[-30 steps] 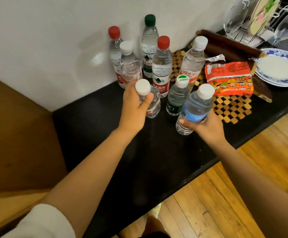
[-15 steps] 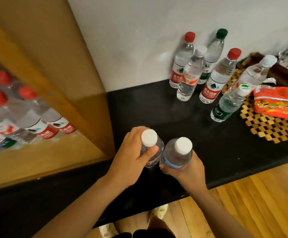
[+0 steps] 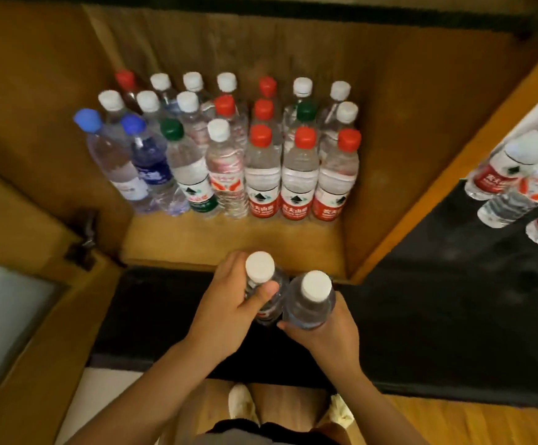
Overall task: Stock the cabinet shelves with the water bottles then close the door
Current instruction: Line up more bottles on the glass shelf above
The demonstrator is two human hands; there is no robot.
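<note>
Both bottles have swung over from the tabletop (image 3: 421, 316) to the cabinet shelf (image 3: 229, 242), left hand (image 3: 229, 303) gripping one upright white-capped bottle (image 3: 262, 284), right hand (image 3: 328, 329) the other bottle (image 3: 309, 300), bare shelf straight ahead, nearer the left.

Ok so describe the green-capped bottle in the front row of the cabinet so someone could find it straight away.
Look into the open wooden cabinet and find the front row of bottles on its shelf. Third from the left stands the green-capped bottle, between a dark blue bottle and a white-capped bottle with a red pattern. It is that row's only green cap.
</note>
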